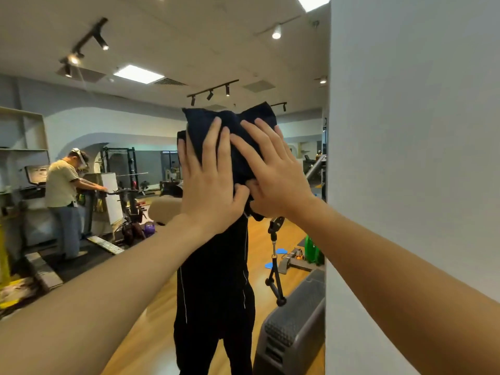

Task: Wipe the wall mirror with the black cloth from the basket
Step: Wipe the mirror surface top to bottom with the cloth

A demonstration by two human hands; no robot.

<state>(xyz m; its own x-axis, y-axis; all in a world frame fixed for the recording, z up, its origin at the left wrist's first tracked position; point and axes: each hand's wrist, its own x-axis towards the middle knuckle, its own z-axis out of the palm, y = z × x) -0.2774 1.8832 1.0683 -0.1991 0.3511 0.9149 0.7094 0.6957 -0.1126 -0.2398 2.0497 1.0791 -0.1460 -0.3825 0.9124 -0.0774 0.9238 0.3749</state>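
Both hands are up on the mirror (135,185), pressing one black cloth (230,123) flat against the glass at head height, just left of the white wall (405,158) that borders the mirror. The left hand (208,182) lies spread, fingers straight on the cloth's left half, its thumb hooked at the lower fold. The right hand (273,171) is spread too, fingers fanned over the right half, close beside the left so the thumbs nearly meet.

The cloth looks soft and limp, bunched into thick folds with a corner sticking up above the fingertips. I'd judge it light and apt to slide or rumple on smooth glass, so flat palms over its middle should serve better than a pinch at an edge. The glass itself wants even, moderate pressure.

By count: one cloth, two hands, one mirror. In the reflection stand one dark-clothed figure (216,293) below the cloth and one other person (63,185) far to its left. No basket shows.
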